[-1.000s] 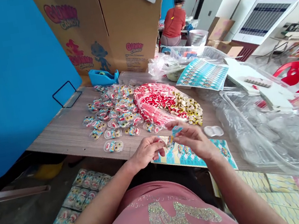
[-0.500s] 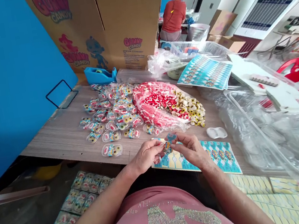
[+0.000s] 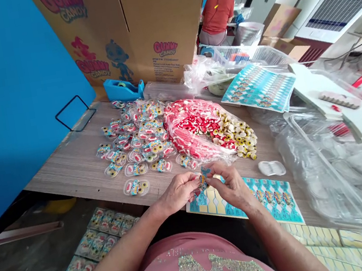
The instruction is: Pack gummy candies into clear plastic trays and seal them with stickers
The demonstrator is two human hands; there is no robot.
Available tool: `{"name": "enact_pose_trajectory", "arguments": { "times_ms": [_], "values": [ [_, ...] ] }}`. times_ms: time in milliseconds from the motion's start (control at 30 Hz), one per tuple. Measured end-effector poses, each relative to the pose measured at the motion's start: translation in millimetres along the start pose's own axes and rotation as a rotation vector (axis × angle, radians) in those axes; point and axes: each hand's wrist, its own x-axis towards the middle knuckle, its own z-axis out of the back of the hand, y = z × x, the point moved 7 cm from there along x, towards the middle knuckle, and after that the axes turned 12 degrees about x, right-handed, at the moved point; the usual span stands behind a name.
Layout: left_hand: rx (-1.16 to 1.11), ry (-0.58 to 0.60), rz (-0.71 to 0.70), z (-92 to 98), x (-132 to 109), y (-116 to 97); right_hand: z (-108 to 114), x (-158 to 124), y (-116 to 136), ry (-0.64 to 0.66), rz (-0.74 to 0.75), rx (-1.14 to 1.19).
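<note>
From here I see the left hand pinching a small candy pack, above the surface's near edge; the right hand's grip pinches the blue label. The hands have drawn closer since a second ago, seemingly bringing label and pack together.

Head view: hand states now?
Left hand: closed, holding one side of a blue printed label; anything beneath unclear.
Right hand: closed, pinching its other side.
</note>
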Motion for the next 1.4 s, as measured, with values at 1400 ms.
{"name": "enact_pose_trajectory", "arguments": {
  "times_ms": [1400],
  "values": [
    [-0.119, 0.01, 0.074, 7.3, 3, 14, -10, 8, -1, 0.089, 0.049, 0.004]
  ]
}}
